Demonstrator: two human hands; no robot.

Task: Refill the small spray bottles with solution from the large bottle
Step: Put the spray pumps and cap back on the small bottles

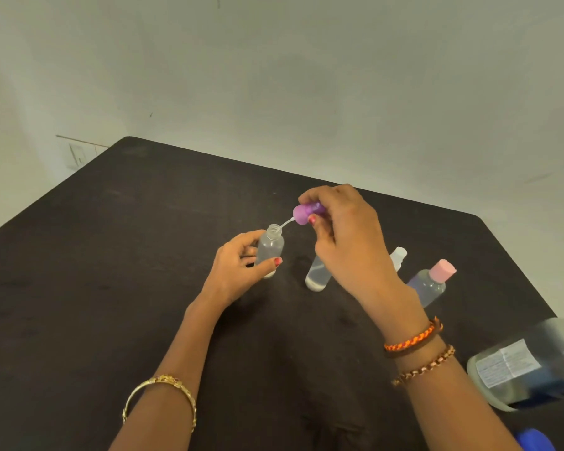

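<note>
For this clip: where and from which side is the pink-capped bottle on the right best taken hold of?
Probably round the clear body of the pink-capped bottle, below the cap, coming from its right or near side. It stands upright on the black table, so the round wall suits a wrap grip. The right hand, holding the purple spray head, and another small bottle crowd its left.

On the counter (144, 255), an uncapped bottle (270, 247) stands in the left hand (238, 268), a second bottle (315, 276) under the right hand (345, 242), two capped bottles (428, 283) and the large bottle (534, 362) to its right.
</note>
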